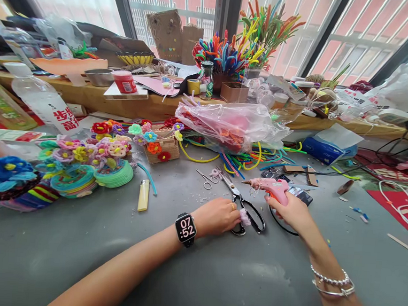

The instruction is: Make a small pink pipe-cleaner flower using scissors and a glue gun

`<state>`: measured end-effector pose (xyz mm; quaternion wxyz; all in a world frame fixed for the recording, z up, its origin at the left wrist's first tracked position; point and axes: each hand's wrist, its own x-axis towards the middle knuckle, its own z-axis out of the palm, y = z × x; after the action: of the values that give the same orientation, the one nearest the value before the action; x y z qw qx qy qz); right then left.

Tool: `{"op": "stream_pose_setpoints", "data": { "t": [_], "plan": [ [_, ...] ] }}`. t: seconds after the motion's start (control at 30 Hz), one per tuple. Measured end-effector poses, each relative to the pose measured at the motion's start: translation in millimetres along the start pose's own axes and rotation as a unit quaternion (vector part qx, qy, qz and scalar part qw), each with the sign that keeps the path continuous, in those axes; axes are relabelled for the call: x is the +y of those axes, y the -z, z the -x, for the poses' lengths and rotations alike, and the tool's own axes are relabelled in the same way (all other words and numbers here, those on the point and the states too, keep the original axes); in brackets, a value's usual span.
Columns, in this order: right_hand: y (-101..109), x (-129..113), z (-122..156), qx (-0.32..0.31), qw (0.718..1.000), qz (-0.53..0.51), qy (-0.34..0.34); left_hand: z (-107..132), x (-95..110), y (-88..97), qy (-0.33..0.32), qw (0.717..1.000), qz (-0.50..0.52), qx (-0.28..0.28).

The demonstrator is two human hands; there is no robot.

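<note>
My left hand (218,215) rests on the grey table (180,273), fingers pinched on a small pink fuzzy piece (245,217) beside the handles of big black scissors (245,206). A smartwatch sits on that wrist. My right hand (289,210) grips a pink hot glue gun (270,187), its nozzle pointing left above the table toward the scissors' blades. Bracelets circle the right wrist.
Small silver scissors (206,179) and a yellow lighter (143,195) lie left of my hands. Pipe-cleaner flowers in coiled baskets (83,162) fill the left side. A plastic bag (227,122) over loose pipe cleaners sits behind. The glue gun's black cord (283,227) loops near my right hand.
</note>
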<state>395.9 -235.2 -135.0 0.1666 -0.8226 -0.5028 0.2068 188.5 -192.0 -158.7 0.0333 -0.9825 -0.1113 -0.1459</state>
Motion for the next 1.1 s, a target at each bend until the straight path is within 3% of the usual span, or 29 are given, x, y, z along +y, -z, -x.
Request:
{"op": "stream_pose_setpoints", "data": {
  "t": [0.13, 0.27, 0.37, 0.43, 0.53, 0.67, 0.8, 0.97, 1.1],
  "plan": [
    [9, 5, -1, 0.045, 0.998, 0.052, 0.011, -9, 8, -1.4, -0.013, 1.000, 0.019, 0.016],
    [41, 16, 2, 0.095, 0.989, 0.106, 0.037, -20, 14, -12.0, -0.019, 0.999, 0.018, -0.021],
    [66, 28, 3, 0.125, 0.983, 0.137, 0.013, -12, 12, -12.5, -0.004, 0.999, 0.020, -0.030],
    [71, 31, 4, 0.136, 0.981, 0.139, -0.001, 0, 7, -7.8, 0.012, 0.999, 0.017, -0.033],
    [55, 27, 3, 0.110, 0.987, 0.120, 0.008, 19, -2, 2.6, 0.045, 0.998, 0.007, -0.048],
    [13, 12, -2, 0.030, 0.994, 0.102, 0.031, 35, -12, 13.2, 0.086, 0.994, 0.013, -0.058],
    [-14, 5, -12, 0.041, 0.987, 0.138, 0.074, 39, -12, 18.9, 0.107, 0.993, 0.040, -0.033],
    [-25, 3, -17, 0.077, 0.977, 0.187, 0.063, 39, -12, 25.5, 0.126, 0.991, 0.045, 0.017],
    [-30, -2, -9, 0.129, 0.960, 0.244, 0.043, 40, -15, 24.5, 0.133, 0.990, 0.028, 0.023]
  ]
}}
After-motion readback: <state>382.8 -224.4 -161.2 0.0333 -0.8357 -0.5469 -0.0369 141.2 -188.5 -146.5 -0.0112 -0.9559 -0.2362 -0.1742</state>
